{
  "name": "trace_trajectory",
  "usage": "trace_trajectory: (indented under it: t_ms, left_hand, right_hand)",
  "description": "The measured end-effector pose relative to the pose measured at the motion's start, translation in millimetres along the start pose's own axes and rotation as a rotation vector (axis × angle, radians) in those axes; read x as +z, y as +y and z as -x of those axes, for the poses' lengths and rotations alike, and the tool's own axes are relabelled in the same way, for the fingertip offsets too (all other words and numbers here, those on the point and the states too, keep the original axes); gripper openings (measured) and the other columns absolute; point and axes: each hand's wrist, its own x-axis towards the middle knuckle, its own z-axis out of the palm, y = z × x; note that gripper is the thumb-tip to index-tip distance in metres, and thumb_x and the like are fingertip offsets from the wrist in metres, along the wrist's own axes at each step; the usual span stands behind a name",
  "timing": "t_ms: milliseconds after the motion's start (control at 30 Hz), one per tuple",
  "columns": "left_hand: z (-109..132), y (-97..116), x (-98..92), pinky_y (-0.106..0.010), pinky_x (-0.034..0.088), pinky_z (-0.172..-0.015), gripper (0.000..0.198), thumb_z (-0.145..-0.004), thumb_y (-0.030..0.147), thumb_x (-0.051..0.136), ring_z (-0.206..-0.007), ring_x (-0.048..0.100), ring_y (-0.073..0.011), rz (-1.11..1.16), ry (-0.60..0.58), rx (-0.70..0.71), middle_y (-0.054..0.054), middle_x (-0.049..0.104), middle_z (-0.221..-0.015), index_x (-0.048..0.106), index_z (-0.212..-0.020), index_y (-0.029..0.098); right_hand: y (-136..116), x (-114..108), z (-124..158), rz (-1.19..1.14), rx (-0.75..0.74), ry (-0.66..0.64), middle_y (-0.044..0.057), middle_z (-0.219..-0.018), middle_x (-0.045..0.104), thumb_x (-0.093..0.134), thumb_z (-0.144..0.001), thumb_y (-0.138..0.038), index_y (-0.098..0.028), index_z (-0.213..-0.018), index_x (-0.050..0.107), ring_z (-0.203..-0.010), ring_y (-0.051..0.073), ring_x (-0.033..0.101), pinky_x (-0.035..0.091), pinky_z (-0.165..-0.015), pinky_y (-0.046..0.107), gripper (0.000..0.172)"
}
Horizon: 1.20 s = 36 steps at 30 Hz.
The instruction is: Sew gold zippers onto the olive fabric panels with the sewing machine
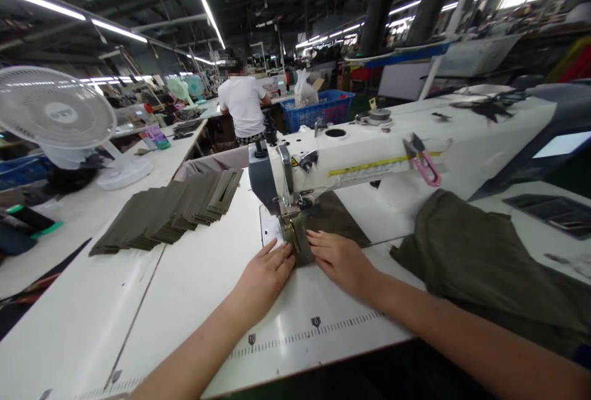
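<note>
Flatly, left hand [265, 275], right hand [340, 260], both open on olive fabric [298, 239], machine label [364, 169] unreadable

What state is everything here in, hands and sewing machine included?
White industrial sewing machine: presser foot lowered.
Olive fabric piece: under the foot.
Left hand: open, flat on olive fabric piece.
Right hand: open, flat on olive fabric piece.
Olive fabric stack: fanned, overlapping.
Pink thread snips: lying on machine arm.
</note>
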Motion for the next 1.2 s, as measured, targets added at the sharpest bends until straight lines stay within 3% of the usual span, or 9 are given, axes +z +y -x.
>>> trace_trajectory:
  t_ms: [267, 433, 800, 967, 1200]
  left_hand:
    - [-12, -10, -6.1, -0.046, 0.035, -0.102, 0.027, -0.090, 0.011, 0.034, -0.104, 0.057, -0.0208, -0.022, -0.128, 0.007, -0.016, 0.061, -0.108, 0.059, -0.100, 0.009]
    - [-18, -15, -7.2, -0.045, 0.033, -0.103, 0.023, -0.089, 0.010, 0.037, -0.100, 0.059, -0.0199, -0.009, -0.140, 0.015, -0.014, 0.062, -0.105, 0.060, -0.094, 0.010]
    - [-26, -24, -1.4, -0.043, 0.039, -0.098, 0.031, -0.089, 0.007, 0.030, -0.084, 0.062, -0.0178, -0.051, -0.066, 0.012, -0.010, 0.063, -0.088, 0.061, -0.087, 0.009]
    - [-27, -31, 6.4, -0.044, 0.041, -0.096, 0.028, -0.088, 0.007, 0.032, -0.090, 0.060, -0.0199, -0.027, -0.036, -0.010, -0.011, 0.062, -0.088, 0.060, -0.087, 0.010]
    - [-25, -36, 19.2, -0.042, 0.044, -0.094, 0.023, -0.086, 0.009, 0.036, -0.095, 0.056, -0.0226, -0.013, 0.053, -0.050, -0.014, 0.058, -0.094, 0.057, -0.096, 0.007]
  right_hand:
    - [3, 0, -6, -0.008, -0.004, 0.031, 0.009, -0.101, 0.067, 0.051, -0.080, -0.006, -0.013, -0.087, 0.067, -0.103, 0.022, 0.058, 0.045, -0.092, 0.037, 0.019]
    - [10, 3, -11, 0.000, 0.012, 0.026, 0.008, -0.102, 0.066, 0.051, -0.079, -0.006, -0.014, -0.087, 0.066, -0.103, 0.021, 0.057, 0.045, -0.092, 0.035, 0.019]
    - [17, 6, -24, -0.029, 0.036, 0.039, 0.007, -0.094, 0.067, 0.046, -0.080, -0.006, -0.016, -0.080, 0.064, -0.102, 0.020, 0.058, 0.046, -0.089, 0.033, 0.020]
    - [21, 9, -28, -0.008, 0.065, 0.030, 0.008, -0.092, 0.067, 0.043, -0.081, -0.006, -0.017, -0.075, 0.063, -0.102, 0.020, 0.058, 0.046, -0.088, 0.033, 0.023]
    - [25, 10, -34, 0.026, 0.025, 0.087, 0.009, -0.088, 0.067, 0.043, -0.080, -0.007, -0.015, -0.078, 0.062, -0.087, 0.020, 0.062, 0.050, -0.079, 0.031, 0.021]
